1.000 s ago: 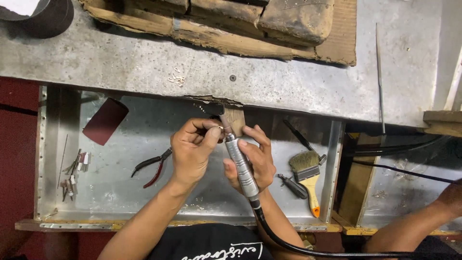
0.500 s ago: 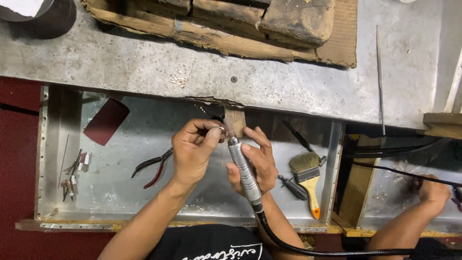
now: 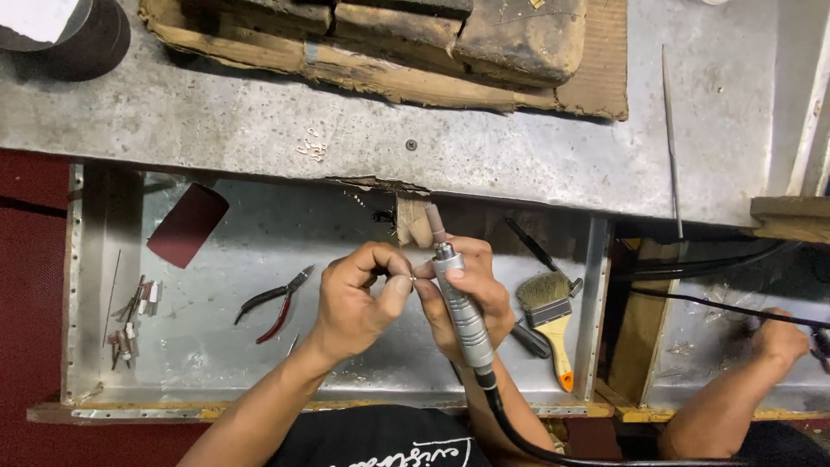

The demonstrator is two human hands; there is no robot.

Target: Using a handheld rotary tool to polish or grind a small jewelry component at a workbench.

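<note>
A metal-clad workbench (image 3: 536, 164) fills the upper frame, with worn wooden blocks on cardboard (image 3: 406, 43) along its top edge and a thin file (image 3: 670, 138) at upper right. Below it, a metal-lined tray (image 3: 259, 355) holds a dark red sheet (image 3: 186, 225) and red-handled pliers (image 3: 272, 303) at left, a yellow-handled brush (image 3: 549, 316) at right. At centre, the person's right hand (image 3: 467, 298) is wrapped around a ribbed silver rotary handpiece (image 3: 458, 303), its cylindrical bit pointing up beside the wooden bench peg (image 3: 413, 220). The left hand (image 3: 359, 298) is closed in a pinch, thumb and forefinger gripping a tiny workpiece (image 3: 411, 278) just beside the tool's collar; its shape is too small to tell. The step appears to be fine grinding or polishing, which calls for a steady pinch and a light touch of the bit. A co-worker's hand (image 3: 778, 337) rests at lower right.
</note>
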